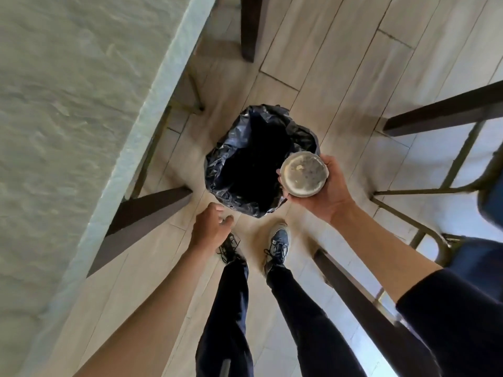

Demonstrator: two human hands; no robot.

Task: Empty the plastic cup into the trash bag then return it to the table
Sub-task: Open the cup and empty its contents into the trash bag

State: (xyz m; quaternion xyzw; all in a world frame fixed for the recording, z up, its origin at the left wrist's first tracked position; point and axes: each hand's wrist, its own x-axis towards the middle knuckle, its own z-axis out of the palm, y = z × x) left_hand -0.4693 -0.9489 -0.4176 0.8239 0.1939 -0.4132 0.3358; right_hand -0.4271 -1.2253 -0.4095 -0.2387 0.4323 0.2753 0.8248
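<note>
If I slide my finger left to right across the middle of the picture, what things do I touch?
Table → trash bag → plastic cup held in the right hand → chair.

At the centre of the frame a black trash bag (254,159) stands open on the pale wood-plank floor (313,63). The right hand (324,186) grips a clear plastic cup (304,174) upright at the bag's right rim, residue smeared inside. The left hand (209,227) hangs empty, fingers loosely curled, near the bag's lower edge. The bench (68,131) fills the left side.
</note>
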